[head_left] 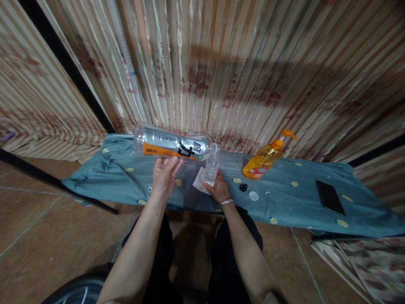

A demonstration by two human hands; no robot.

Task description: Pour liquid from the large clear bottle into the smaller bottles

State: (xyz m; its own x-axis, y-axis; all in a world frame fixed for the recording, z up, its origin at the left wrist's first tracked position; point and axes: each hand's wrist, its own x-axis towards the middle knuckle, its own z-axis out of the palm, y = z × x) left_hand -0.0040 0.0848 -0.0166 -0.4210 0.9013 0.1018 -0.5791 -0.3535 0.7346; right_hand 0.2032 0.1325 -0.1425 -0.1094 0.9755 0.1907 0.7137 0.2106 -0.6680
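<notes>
A large clear plastic bottle [172,141] with a silver and orange label lies nearly level in my left hand [165,175], which grips it from below. Its mouth points right and meets the top of a small clear bottle [211,166]. My right hand [219,188] is closed around the lower part of that small bottle, which stands roughly upright. Some liquid seems to be inside the small one. A folded whitish cloth or tissue [200,180] lies beside its base. Just right of my right hand are a black cap [243,187] and a white cap [253,196].
An orange pump bottle of dish soap [263,160] stands to the right. A dark phone [330,197] lies farther right on the blue-green patterned cloth [294,198]. Striped curtains [202,76] hang behind, and black metal poles [69,71] frame the table.
</notes>
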